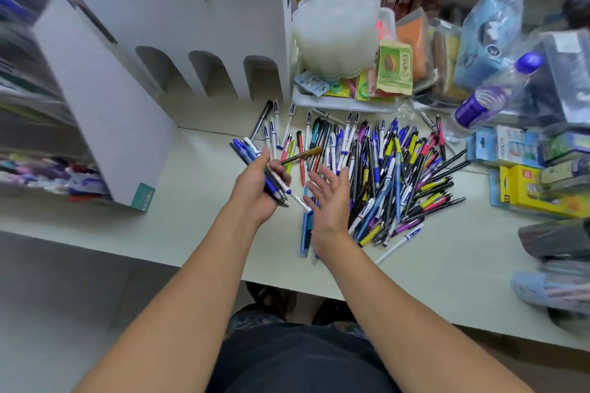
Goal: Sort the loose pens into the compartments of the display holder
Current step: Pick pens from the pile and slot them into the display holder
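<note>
The left hand [255,188] grasps a bundle of blue and white pens [258,166], with a gold-brown pen [301,155] seemingly pinched at its fingertips, though blur makes that uncertain. The right hand [330,198] hovers just beside it, fingers spread and relaxed, holding nothing. The heap of loose pens [392,175] lies on the pale counter [191,226] to the right. The white display holder [178,51] with arched openings stands behind and to the left.
</note>
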### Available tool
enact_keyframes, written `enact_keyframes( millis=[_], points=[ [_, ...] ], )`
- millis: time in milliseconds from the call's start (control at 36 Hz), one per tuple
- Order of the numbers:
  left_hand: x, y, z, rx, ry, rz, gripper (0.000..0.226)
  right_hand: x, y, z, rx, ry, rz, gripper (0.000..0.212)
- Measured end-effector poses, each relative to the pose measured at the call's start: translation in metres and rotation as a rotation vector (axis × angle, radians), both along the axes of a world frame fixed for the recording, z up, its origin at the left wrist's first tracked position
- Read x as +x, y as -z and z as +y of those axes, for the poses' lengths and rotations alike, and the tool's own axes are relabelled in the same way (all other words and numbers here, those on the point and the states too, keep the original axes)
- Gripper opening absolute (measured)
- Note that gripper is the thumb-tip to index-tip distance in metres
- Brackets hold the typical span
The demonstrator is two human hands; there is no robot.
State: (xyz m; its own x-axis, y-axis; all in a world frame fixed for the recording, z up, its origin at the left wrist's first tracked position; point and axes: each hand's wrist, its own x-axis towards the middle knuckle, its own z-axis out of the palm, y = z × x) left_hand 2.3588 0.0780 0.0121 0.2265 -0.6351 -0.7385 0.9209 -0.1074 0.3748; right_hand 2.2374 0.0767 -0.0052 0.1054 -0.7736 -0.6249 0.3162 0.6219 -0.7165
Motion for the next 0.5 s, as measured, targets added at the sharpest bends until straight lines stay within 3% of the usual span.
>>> enact_keyframes(
  millis=[111,278,333,417,500],
  points=[
    [-0.015,-0.007,0.023,-0.057,0.034,0.006,0.023,0.024,-0.011,0.004,0.006,0.125,-0.037,0.055],
    [-0.010,-0.010,0.069,0.000,0.049,-0.222,0.015,0.046,-0.019,0.025,-0.195,0.037,0.092,0.053],
    [0.005,-0.015,0.090,0.020,0.122,-0.315,0.014,0.044,-0.022,0.027,-0.291,-0.112,0.190,0.043],
    [0.028,-0.026,0.125,-0.014,0.284,-0.345,0.015,0.044,-0.033,0.022,-0.379,-0.526,0.207,0.018],
    [0.047,-0.037,0.150,-0.056,0.416,-0.376,0.010,0.059,-0.046,0.024,-0.462,-0.840,0.173,0.015]
  ],
)
